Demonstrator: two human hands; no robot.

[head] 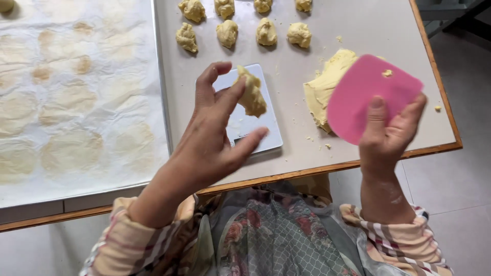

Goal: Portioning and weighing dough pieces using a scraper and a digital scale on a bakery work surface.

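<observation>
Bench with wood edging, cut off at top; floor shows on the right. Baking tray lined with greasy paper fills the left, running out of frame top and left. White scale sits mid-bench near the front edge, partly hidden by the left hand. Dough mass lies right of the scale, its right side hidden behind a pink scraper. Right hand grips the scraper by its lower edge. Left hand pinches a dough piece between thumb and fingers, above the scale. Dough lumps in two rows at top, the far row clipped. Bare bench between rows and scale.
</observation>
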